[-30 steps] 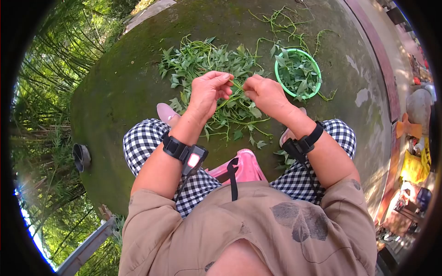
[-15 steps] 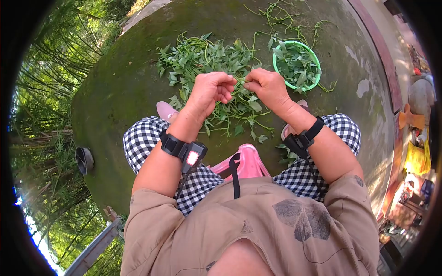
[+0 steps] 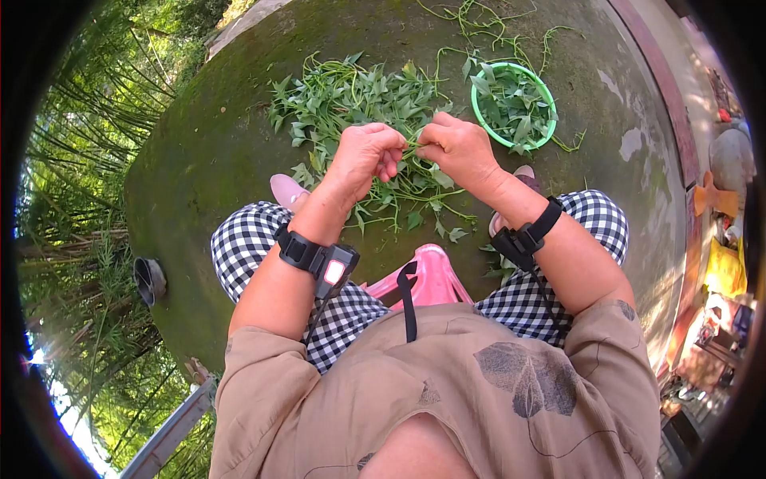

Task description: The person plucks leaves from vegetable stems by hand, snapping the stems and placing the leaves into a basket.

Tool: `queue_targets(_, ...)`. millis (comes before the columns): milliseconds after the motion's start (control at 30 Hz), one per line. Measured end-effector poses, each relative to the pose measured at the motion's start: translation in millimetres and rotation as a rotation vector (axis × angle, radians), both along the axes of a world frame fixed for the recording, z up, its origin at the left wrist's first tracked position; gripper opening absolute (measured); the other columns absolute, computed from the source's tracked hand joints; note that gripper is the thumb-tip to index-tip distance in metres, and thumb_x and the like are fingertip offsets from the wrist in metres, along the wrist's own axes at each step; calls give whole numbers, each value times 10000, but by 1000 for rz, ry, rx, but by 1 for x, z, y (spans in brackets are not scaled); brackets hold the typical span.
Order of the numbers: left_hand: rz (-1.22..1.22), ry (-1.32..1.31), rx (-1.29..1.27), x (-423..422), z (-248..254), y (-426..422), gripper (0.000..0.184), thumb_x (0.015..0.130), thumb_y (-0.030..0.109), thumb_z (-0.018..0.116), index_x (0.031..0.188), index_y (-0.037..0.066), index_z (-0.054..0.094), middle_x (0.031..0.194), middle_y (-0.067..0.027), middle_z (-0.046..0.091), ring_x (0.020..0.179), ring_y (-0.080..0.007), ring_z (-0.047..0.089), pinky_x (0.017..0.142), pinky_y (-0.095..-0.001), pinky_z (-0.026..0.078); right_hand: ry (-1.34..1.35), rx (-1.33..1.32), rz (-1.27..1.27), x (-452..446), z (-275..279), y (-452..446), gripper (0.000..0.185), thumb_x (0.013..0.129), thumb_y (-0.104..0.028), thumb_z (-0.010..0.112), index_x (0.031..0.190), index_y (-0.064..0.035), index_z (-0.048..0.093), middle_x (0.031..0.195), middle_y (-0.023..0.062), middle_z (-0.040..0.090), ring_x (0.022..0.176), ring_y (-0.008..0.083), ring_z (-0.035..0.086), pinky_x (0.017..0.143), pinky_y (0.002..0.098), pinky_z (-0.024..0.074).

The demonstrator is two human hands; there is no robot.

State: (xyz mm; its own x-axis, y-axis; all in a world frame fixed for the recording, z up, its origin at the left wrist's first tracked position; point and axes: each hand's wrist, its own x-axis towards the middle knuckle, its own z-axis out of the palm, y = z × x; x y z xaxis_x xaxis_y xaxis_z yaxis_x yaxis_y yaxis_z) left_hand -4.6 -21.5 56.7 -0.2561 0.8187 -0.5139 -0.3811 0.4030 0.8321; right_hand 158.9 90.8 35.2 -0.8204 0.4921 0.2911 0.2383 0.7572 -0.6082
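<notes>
My left hand (image 3: 370,153) and my right hand (image 3: 460,149) meet over a heap of leafy green vines (image 3: 343,100) on the ground. Between their pinched fingertips runs a thin green stem (image 3: 412,146), gripped from both sides. Whether a leaf is attached to it is too small to tell. Just right of my right hand stands a round basket with a light green rim (image 3: 475,100), holding picked green leaves (image 3: 515,112). Beyond the basket lie thin, mostly bare stems (image 3: 487,28).
A pink stool (image 3: 435,275) is beneath me, between my knees. My pink shoes (image 3: 287,191) flank the vine heap on mossy concrete (image 3: 199,160). A dark pot-like container (image 3: 149,281) lies at the left by bamboo. A yellow bag (image 3: 724,270) and clutter line the right side.
My right hand has shifted slightly left and up, closer to my left hand. The left hand stays nearly still, and the camera view has moved a little.
</notes>
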Motion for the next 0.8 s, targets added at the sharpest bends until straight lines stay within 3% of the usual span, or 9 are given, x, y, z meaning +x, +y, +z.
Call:
queue_targets(100,-1,7,-2,2,0,-2,98,820,107,623,780,18,632,633,-29,593,470,-98,551,405,-225,418,-8,78,-6,-2,-2,-1,132,726,-182,739,789,-99,660,774,63,599,674,274,628,589,384,484)
queue_targets(200,0,13,24,2,-4,-4,82,805,96,614,778,19,629,626,-27,578,467,-98,532,395,-225,392,-25,-11,42,-5,-3,-3,146,718,-185,748,769,-83,657,753,64,606,672,275,625,589,380,483)
queue_targets(300,26,2,25,4,-6,-6,79,796,92,608,768,20,625,613,-25,560,461,-100,511,389,-229,369,48,-119,99,-11,-6,-4,157,716,-178,754,781,-63,670,721,80,622,648,240,625,586,344,485)
queue_targets(400,53,-13,13,5,-10,-8,89,800,96,606,757,20,620,611,-26,548,457,-101,494,389,-233,359,-28,-421,107,-14,3,-1,204,705,-215,773,797,-53,687,728,97,667,658,233,643,606,342,498)
queue_targets(533,102,-39,7,0,-12,-9,104,817,94,602,749,16,612,630,-29,548,459,-101,488,392,-237,356,-5,-771,-25,-15,17,6,168,761,-159,741,797,-3,691,617,43,615,556,92,560,529,271,455)
queue_targets(633,136,-40,-1,-5,-13,-12,114,827,91,600,745,11,607,643,-33,551,464,-104,489,396,-241,357,18,-807,-90,-14,6,22,131,811,-134,721,799,-13,673,688,7,631,593,74,577,550,223,460)
queue_targets(667,148,-39,-5,-6,-13,-13,117,830,90,599,745,10,605,645,-34,551,466,-105,489,397,-242,357,110,-859,-142,-14,2,26,148,777,-128,735,760,6,675,625,27,619,544,73,558,509,240,449)
queue_targets(800,164,-36,-10,-14,-25,-19,116,829,86,592,742,10,601,643,-41,550,467,-109,488,401,-247,360,204,-897,-284,-6,3,46,124,812,-94,722,753,-4,661,635,10,614,514,72,542,482,221,434)
